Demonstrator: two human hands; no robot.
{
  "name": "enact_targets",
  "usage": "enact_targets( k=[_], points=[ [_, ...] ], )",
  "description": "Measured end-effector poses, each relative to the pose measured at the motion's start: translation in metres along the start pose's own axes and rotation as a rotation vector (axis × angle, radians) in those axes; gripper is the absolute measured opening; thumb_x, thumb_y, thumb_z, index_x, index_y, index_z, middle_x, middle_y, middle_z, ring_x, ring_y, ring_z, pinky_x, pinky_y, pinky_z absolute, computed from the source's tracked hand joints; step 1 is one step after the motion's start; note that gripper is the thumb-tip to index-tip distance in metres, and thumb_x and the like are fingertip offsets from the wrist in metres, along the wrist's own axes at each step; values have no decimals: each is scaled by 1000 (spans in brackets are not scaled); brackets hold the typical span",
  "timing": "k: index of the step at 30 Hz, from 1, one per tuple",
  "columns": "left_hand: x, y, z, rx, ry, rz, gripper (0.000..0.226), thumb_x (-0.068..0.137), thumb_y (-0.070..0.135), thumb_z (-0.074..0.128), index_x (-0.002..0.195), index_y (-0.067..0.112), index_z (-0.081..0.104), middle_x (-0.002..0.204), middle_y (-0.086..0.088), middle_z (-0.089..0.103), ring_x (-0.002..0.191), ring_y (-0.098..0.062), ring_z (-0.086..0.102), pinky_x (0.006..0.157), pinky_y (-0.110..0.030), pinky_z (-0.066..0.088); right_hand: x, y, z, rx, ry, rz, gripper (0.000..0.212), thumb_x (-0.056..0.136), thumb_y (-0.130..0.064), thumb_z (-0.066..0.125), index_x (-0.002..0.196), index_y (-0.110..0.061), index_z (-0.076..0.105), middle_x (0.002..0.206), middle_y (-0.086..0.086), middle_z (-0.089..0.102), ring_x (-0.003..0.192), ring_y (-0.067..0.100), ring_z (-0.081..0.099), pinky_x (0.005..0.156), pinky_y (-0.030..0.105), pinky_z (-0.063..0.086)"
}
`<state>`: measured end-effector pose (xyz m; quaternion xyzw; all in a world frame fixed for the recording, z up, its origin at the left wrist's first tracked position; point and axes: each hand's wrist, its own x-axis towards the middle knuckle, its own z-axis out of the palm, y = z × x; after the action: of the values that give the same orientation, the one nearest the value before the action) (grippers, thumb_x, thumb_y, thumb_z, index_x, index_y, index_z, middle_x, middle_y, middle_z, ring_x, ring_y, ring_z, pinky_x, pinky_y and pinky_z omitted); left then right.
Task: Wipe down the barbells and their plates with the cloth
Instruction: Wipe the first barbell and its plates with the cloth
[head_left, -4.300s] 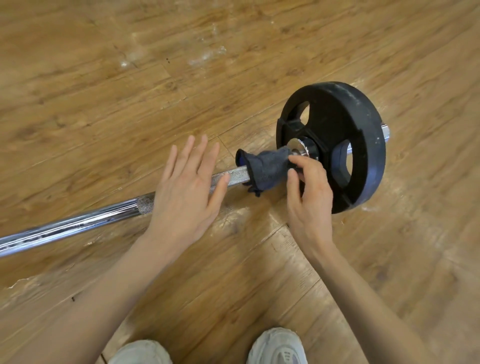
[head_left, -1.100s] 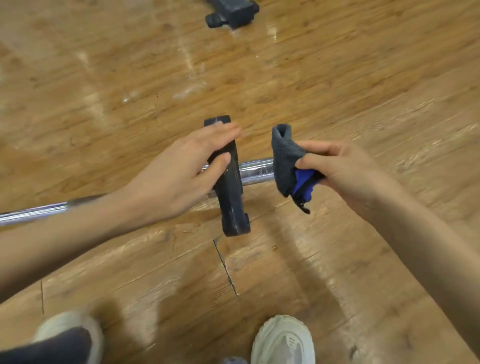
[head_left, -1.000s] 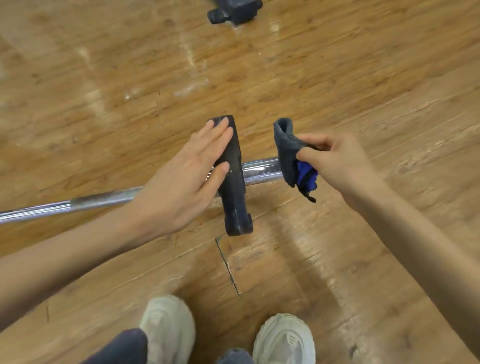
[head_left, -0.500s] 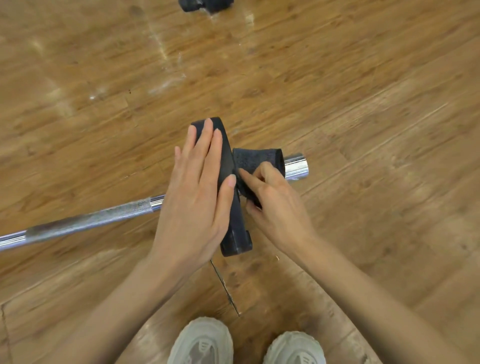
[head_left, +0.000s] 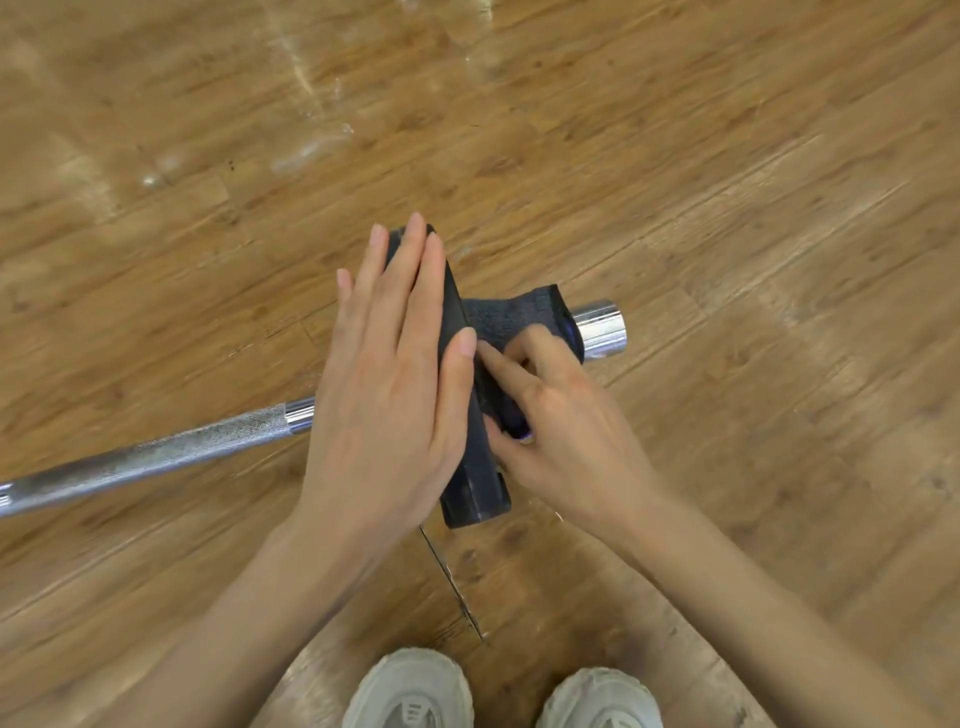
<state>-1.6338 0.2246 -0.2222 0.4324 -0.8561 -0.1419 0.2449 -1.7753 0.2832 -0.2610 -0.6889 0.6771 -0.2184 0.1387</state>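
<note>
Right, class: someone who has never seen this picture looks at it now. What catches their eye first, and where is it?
Dead centre, the left hand lies flat on the inner face of a black weight plate standing edge-on to the camera, while the right hand presses a dark cloth around the sleeve beside it. The chrome barbell runs off left across the wooden floor; pale sneakers show at the bottom.

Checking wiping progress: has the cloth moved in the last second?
Yes. The cloth, earlier held off the sleeve end, now lies on the bar against the plate.
</note>
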Motion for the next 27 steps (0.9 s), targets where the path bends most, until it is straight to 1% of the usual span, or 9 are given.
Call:
enact_targets(
  k=[2, 4, 6, 8, 12, 15, 19, 24, 27],
  points=[
    [0, 0, 1, -7, 4, 2, 56, 109, 30, 26, 157, 1, 23, 167, -9, 18, 156, -21, 6, 125, -30, -4, -4, 6, 0, 166, 119, 47, 42, 98, -27, 54, 133, -5, 64, 107, 0, 53, 99, 16, 54, 78, 28, 48],
    [0, 0, 2, -24, 10, -2, 56, 109, 29, 26, 157, 1, 24, 166, -10, 19, 156, -23, 8, 126, -31, -4, 2, 6, 4, 190, 296, 79, 35, 101, -18, 50, 126, -1, 67, 115, 6, 61, 108, 21, 57, 93, 32, 49],
    [1, -1, 2, -36, 13, -5, 55, 109, 29, 26, 157, 0, 24, 166, -12, 20, 156, -24, 9, 126, -32, -3, 11, 4, 21, 114, 345, 33, 35, 103, -13, 48, 131, 3, 62, 131, 15, 61, 126, 28, 54, 115, 39, 37],
    [1, -1, 2, -39, 11, -4, 56, 109, 29, 25, 156, -1, 25, 165, -13, 21, 155, -25, 10, 126, -34, -2, 14, 8, 39, 40, 285, -48, 40, 107, -17, 40, 139, 1, 55, 145, 15, 54, 141, 30, 43, 126, 41, 14],
    [1, 0, 2, -50, 14, -3, 55, 109, 29, 26, 155, -2, 28, 164, -14, 25, 155, -26, 14, 126, -33, -1, 13, 41, 39, -267, 358, -81, 45, 111, -22, 30, 137, 1, 58, 143, 15, 57, 139, 30, 47, 125, 42, 13],
    [2, 0, 4, -77, 27, -8, 55, 108, 27, 28, 154, -2, 30, 163, -15, 27, 154, -26, 16, 127, -34, 0, 18, 27, 41, -183, 416, 32, 47, 111, -24, 28, 133, 1, 61, 140, 14, 60, 139, 31, 46, 125, 42, 11],
    [1, 0, 4, -107, 20, -12, 55, 108, 27, 29, 154, -2, 29, 164, -15, 26, 154, -26, 14, 127, -36, -1, 17, 35, 37, -242, 276, -135, 45, 111, -24, 30, 138, -2, 58, 143, 13, 57, 141, 29, 44, 125, 40, 15],
    [3, 2, 1, -120, -3, -32, 56, 107, 27, 29, 155, -1, 28, 164, -14, 26, 154, -26, 14, 126, -32, -4, 12, 37, 28, -171, 306, 84, 48, 110, -28, 26, 139, -8, 58, 147, 12, 54, 145, 30, 38, 126, 43, 11],
    [2, 4, -1, -105, -13, -30, 56, 107, 28, 29, 155, -1, 28, 164, -13, 25, 154, -25, 13, 126, -32, -4, 17, 32, 29, -175, 308, 111, 46, 109, -29, 31, 140, -8, 58, 148, 11, 52, 147, 30, 34, 125, 42, 8]
  ],
)
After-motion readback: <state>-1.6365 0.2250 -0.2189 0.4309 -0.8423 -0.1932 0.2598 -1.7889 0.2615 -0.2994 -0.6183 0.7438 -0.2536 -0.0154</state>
